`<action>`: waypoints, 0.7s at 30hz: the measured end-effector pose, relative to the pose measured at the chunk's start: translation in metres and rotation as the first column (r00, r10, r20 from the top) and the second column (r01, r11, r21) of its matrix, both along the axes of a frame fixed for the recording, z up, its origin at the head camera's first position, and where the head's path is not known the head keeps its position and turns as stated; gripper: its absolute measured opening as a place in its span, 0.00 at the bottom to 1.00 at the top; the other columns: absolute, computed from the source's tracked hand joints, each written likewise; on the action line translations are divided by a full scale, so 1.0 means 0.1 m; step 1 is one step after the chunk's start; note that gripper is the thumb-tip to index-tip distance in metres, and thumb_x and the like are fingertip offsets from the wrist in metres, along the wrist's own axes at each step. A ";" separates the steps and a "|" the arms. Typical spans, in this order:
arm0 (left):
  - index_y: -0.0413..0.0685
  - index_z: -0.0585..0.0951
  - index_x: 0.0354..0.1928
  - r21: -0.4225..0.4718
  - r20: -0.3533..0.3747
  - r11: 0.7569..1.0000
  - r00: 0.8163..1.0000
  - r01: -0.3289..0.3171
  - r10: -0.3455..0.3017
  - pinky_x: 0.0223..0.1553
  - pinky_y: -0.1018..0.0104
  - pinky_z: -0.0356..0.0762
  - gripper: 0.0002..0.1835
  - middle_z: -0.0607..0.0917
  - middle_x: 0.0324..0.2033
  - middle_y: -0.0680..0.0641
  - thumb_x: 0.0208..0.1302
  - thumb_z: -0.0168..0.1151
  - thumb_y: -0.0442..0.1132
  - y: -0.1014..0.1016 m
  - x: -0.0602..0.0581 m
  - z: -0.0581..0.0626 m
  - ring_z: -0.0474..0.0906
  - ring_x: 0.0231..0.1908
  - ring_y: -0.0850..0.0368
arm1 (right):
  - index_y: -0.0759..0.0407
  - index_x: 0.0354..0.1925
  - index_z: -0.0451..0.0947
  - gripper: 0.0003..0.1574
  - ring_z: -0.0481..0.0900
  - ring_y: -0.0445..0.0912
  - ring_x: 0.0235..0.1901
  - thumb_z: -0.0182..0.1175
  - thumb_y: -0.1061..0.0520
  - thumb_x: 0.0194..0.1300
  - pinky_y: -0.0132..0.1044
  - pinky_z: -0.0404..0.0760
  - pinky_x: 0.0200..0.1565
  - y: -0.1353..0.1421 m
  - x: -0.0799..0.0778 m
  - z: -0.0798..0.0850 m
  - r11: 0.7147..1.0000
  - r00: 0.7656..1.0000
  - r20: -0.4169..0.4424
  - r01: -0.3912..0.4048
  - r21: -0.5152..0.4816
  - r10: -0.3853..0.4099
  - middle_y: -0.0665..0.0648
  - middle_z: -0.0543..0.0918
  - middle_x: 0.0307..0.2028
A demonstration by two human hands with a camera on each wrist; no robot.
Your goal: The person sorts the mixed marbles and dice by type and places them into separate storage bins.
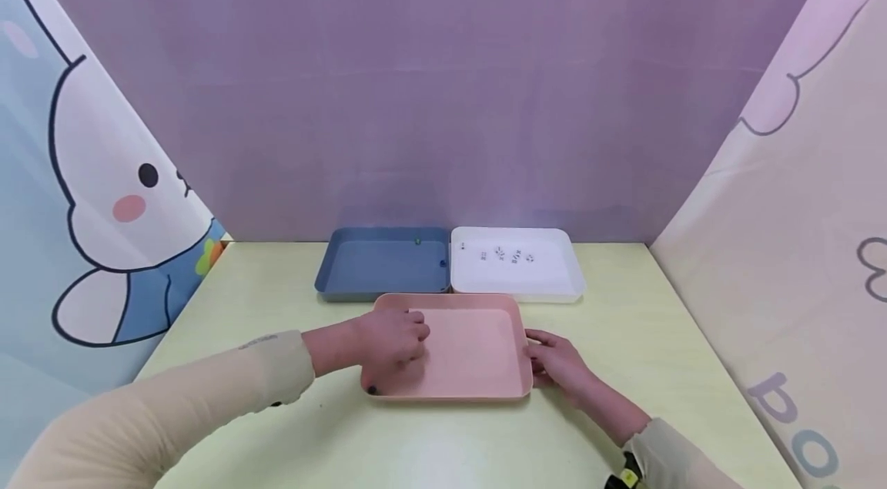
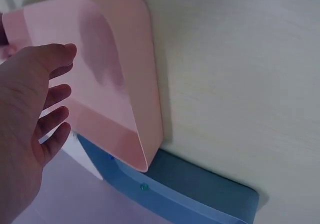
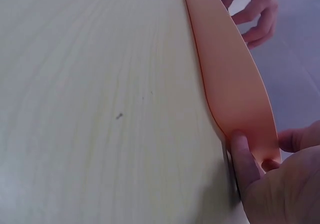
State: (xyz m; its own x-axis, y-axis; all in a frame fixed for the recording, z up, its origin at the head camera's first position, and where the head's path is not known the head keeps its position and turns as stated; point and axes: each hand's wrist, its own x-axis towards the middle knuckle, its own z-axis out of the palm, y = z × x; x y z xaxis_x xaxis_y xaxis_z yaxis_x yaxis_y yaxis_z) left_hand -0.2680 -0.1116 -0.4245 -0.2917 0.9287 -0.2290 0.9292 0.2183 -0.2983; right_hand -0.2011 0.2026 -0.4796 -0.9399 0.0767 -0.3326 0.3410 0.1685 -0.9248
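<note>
A pink tray [image 1: 478, 350] lies on the table at the middle of the head view. A small dark round thing [image 1: 372, 390] sits in its near left corner. My left hand [image 1: 393, 339] hovers over the tray's left part, fingers loosely bent. In the left wrist view, nothing shows between that hand's thumb [image 2: 62, 57] and fingers. At the tray's right end, my right hand [image 1: 560, 366] grips the wall. The right wrist view shows fingers of the right hand [image 3: 285, 189] on both sides of the pink wall [image 3: 235, 74].
Behind the pink tray stand a blue tray [image 1: 374, 269] and, to its right, a white tray [image 1: 554, 281]. The blue one holds a small green piece [image 1: 418, 241] and a blue piece [image 1: 443, 263]. Several small black-marked pieces [image 1: 516, 256] lie in the white one. Cloth walls surround the table.
</note>
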 end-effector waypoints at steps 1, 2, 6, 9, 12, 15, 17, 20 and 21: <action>0.63 0.84 0.29 0.016 -0.003 1.000 1.000 -0.009 0.009 0.33 0.65 0.64 0.05 0.73 0.29 0.58 0.62 0.62 0.44 -0.01 -0.02 0.02 0.64 0.32 0.59 | 0.66 0.65 0.68 0.31 0.82 0.50 0.30 0.57 0.62 0.64 0.41 0.83 0.30 0.00 0.00 0.00 1.000 1.000 0.002 0.007 0.005 -0.007 0.62 0.83 0.34; 0.63 0.84 0.29 0.034 -0.002 0.999 1.000 -0.019 0.019 0.34 0.65 0.66 0.05 0.73 0.29 0.58 0.62 0.62 0.43 -0.03 -0.04 0.04 0.65 0.33 0.59 | 0.66 0.65 0.69 0.31 0.82 0.50 0.30 0.57 0.62 0.64 0.41 0.84 0.31 0.00 0.01 0.00 1.000 1.000 0.001 0.010 0.009 -0.010 0.62 0.83 0.34; 0.60 0.85 0.31 0.103 0.066 0.990 0.994 -0.092 0.086 0.40 0.62 0.72 0.03 0.75 0.33 0.58 0.62 0.66 0.45 -0.09 -0.10 0.12 0.68 0.38 0.59 | 0.66 0.65 0.68 0.31 0.82 0.50 0.30 0.57 0.62 0.64 0.41 0.84 0.31 -0.01 0.02 0.02 1.000 1.000 0.002 0.010 0.003 -0.010 0.63 0.83 0.34; 0.59 0.85 0.32 0.140 0.128 0.978 0.982 -0.155 0.138 0.42 0.59 0.74 0.03 0.77 0.38 0.57 0.62 0.67 0.46 -0.14 -0.14 0.19 0.69 0.41 0.59 | 0.68 0.66 0.67 0.32 0.82 0.50 0.30 0.56 0.62 0.64 0.41 0.84 0.31 0.00 0.02 0.02 1.000 1.000 -0.001 -0.002 -0.005 0.002 0.64 0.83 0.35; 0.60 0.85 0.33 0.172 0.139 0.966 0.976 -0.191 0.168 0.43 0.58 0.74 0.03 0.77 0.40 0.56 0.62 0.67 0.47 -0.19 -0.17 0.23 0.69 0.42 0.57 | 0.68 0.66 0.66 0.32 0.82 0.50 0.30 0.56 0.62 0.65 0.41 0.84 0.32 0.01 0.02 0.01 1.000 1.000 -0.002 -0.010 -0.003 0.010 0.64 0.83 0.36; 0.61 0.85 0.33 0.229 0.131 0.951 0.975 -0.206 0.180 0.45 0.57 0.75 0.02 0.79 0.41 0.55 0.61 0.67 0.47 -0.23 -0.22 0.25 0.70 0.45 0.56 | 0.68 0.65 0.67 0.31 0.81 0.50 0.30 0.57 0.61 0.65 0.41 0.84 0.31 0.00 0.02 0.01 1.000 1.000 -0.002 0.001 -0.001 -0.001 0.63 0.83 0.35; 0.60 0.85 0.34 0.269 0.132 0.938 0.974 -0.216 0.187 0.47 0.57 0.75 0.02 0.79 0.43 0.54 0.61 0.67 0.46 -0.25 -0.25 0.25 0.70 0.47 0.55 | 0.68 0.65 0.68 0.30 0.82 0.51 0.30 0.57 0.62 0.66 0.42 0.84 0.31 -0.01 0.02 0.01 1.000 1.000 -0.008 0.006 -0.001 -0.006 0.62 0.84 0.35; 0.59 0.86 0.35 0.306 0.146 0.923 0.969 -0.235 0.198 0.50 0.56 0.76 0.03 0.80 0.45 0.53 0.61 0.67 0.46 -0.28 -0.32 0.22 0.71 0.49 0.54 | 0.68 0.65 0.68 0.30 0.82 0.51 0.30 0.57 0.62 0.66 0.43 0.84 0.31 -0.01 0.03 0.01 1.000 1.000 -0.015 0.004 -0.012 -0.004 0.62 0.84 0.35; 0.59 0.86 0.35 0.313 0.145 0.919 0.968 -0.239 0.202 0.50 0.56 0.76 0.03 0.80 0.46 0.53 0.61 0.67 0.46 -0.29 -0.36 0.21 0.71 0.50 0.53 | 0.68 0.65 0.68 0.30 0.82 0.51 0.30 0.57 0.62 0.65 0.43 0.84 0.31 -0.01 0.03 0.01 1.000 1.000 -0.014 0.003 -0.017 -0.003 0.62 0.84 0.35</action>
State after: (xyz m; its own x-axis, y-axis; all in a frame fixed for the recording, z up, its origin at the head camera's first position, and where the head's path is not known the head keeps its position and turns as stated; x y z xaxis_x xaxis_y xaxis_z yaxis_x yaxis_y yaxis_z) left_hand -0.3037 -0.1402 -0.4034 -0.4882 0.8721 0.0331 0.8688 0.4893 -0.0766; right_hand -0.1981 0.2015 -0.4786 -0.9444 0.0740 -0.3205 0.3283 0.1521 -0.9323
